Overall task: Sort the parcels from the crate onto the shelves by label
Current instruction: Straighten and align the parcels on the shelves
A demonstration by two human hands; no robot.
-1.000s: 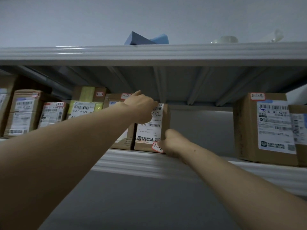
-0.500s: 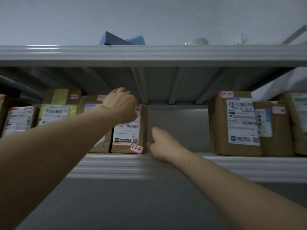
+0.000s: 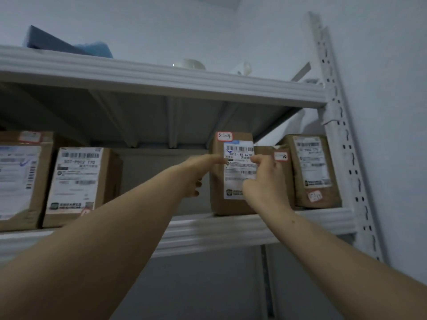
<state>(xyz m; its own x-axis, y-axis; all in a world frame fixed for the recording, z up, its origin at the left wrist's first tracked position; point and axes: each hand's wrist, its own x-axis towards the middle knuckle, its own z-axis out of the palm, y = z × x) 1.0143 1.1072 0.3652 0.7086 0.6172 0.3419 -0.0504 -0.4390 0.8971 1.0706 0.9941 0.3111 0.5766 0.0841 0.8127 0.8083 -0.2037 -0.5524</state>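
A brown parcel with a white shipping label and a red-edged tag reading 3-1-9 (image 3: 221,204) stands upright on the white metal shelf (image 3: 231,229). My left hand (image 3: 196,174) is at the parcel's left edge, one finger across the label and the others curled. My right hand (image 3: 265,181) covers the parcel's front right part, fingertips at its right edge. The parcel sits between the two hands. No crate is in view.
Left of a gap stand the parcel I handled before (image 3: 78,181) and another one (image 3: 18,181). Right of my hands are a parcel tagged 10 (image 3: 286,181) and a last one (image 3: 312,167) beside the perforated upright (image 3: 342,158). The upper shelf (image 3: 161,79) hangs low overhead with blue items (image 3: 57,45) on it.
Both hands left the parcel tagged 3-1-8 and moved right across the gap onto the 3-1-9 parcel. The view swung right and tilted.
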